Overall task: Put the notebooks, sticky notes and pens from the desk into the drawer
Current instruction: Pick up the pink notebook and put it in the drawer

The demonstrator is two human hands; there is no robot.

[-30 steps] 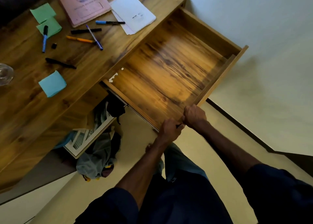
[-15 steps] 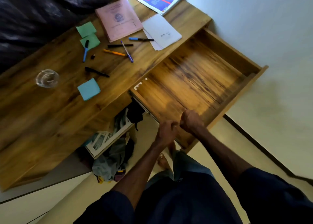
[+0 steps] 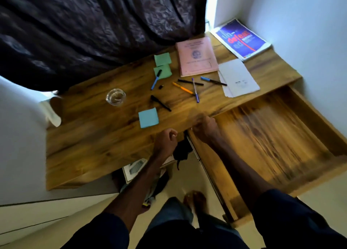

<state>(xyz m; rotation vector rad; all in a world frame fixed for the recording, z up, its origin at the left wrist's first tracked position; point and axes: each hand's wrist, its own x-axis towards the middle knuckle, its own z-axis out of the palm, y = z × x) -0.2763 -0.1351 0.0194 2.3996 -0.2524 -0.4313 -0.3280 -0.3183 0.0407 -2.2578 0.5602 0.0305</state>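
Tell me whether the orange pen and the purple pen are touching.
Touching. The head view shows the orange pen running up against the purple pen near its lower end, with no desk visible between them.

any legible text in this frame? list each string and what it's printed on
"defeat", in large red letters, partly blurred, so the reading is uncertain: on the blue magazine at the desk's far corner.
Its other pale lettering: too blurred to read.
Pink notebook: a round emblem and printed lines on the cover, too small to read.
White notepad: a small dark mark, unreadable.
Pens and sticky notes: no text visible.
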